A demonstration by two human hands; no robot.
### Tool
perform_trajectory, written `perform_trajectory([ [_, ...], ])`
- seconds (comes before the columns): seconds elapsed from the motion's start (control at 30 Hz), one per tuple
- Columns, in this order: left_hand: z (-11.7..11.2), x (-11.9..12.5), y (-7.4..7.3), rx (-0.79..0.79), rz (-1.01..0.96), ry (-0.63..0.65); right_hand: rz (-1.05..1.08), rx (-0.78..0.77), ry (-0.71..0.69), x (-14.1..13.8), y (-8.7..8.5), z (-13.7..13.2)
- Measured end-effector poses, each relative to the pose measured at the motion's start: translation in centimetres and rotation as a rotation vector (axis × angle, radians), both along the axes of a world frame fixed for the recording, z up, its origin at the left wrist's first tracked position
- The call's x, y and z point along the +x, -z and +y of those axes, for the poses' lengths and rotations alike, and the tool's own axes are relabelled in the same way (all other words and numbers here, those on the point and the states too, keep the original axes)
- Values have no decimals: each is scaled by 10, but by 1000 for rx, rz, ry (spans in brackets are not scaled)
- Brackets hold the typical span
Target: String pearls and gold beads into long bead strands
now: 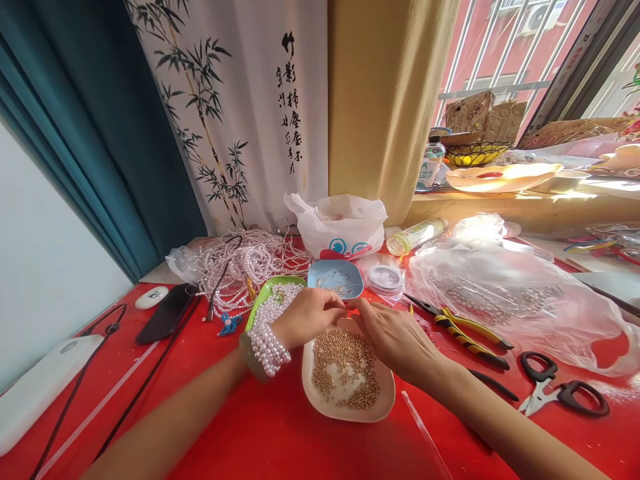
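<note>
My left hand (307,315) is over the back edge of a cream tray (345,415), its fingers closed in a pinch. Strands of white pearl beads (270,347) wrap around that wrist. Opposite it, my right hand (397,337) is pinched too, fingertips close to the left ones. Whatever lies between the fingers is too small to make out. Gold beads (345,357) are spread inside the cream tray below. Just behind the hands is a blue tray (353,272) with small silvery beads, and a green tray (265,293) with pearl beads stands partly hidden by my left hand.
Bundled pearl strands (240,263) lie at the back left near a black phone (165,317). A white plastic bag (345,223) stands behind the blue tray. To the right are pliers (465,333), scissors (555,393) and a clear bag (500,287) of beads.
</note>
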State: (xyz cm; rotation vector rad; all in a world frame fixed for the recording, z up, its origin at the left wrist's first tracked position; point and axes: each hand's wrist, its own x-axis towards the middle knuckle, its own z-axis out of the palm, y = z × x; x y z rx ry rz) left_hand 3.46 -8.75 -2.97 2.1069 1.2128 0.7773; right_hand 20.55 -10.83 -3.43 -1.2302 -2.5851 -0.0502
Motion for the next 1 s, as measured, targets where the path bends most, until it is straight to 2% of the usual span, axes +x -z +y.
perform_trajectory([
  [0.13,1,-4,5,-83,-29,22,-78,192,-95,4,6,4],
  [0.23,-1,-3,7,-86,11,38,-71,247,-40,6,12,8],
  [0.43,-7,1,19,-22,289,142,23,194,178,10,14,13],
  [0.63,-9,5,31,-11,379,166,64,75,206,7,8,10],
  [0.73,-10,5,32,-21,358,162,107,23,202,5,6,9],
  [0.83,-10,4,30,-48,281,106,177,-29,179,4,5,8],
  [1.0,-6,2,24,-254,-109,4,291,-109,146,1,5,4],
])
